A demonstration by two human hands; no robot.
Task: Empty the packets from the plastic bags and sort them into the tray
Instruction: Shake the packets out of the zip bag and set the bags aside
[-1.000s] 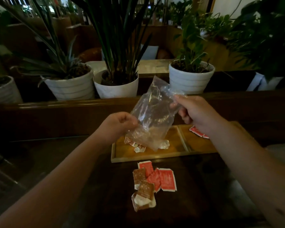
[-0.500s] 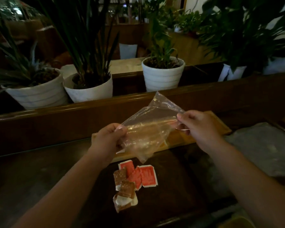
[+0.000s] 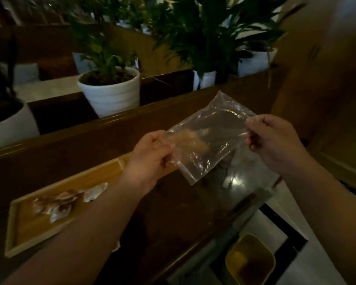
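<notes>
A clear, empty-looking plastic bag (image 3: 207, 138) is stretched between both hands in mid air. My left hand (image 3: 150, 157) pinches its lower left edge and my right hand (image 3: 273, 138) pinches its upper right edge. The wooden tray (image 3: 29, 227) lies at the lower left on the dark table, with several brown and white packets (image 3: 60, 202) in its left compartment. My left forearm covers the tray's right part. The red packets that lay on the table are out of sight.
White plant pots (image 3: 111, 93) stand behind the dark wooden ledge (image 3: 70, 136). A yellow bin (image 3: 251, 260) sits on the floor at the lower right, beyond the table's edge. More clear plastic (image 3: 245, 182) lies on the table under the bag.
The view has swung to the right, so the tray now sits at the lower left. Both hands carried the bag rightward, past the tray and toward the table's end above the bin.
</notes>
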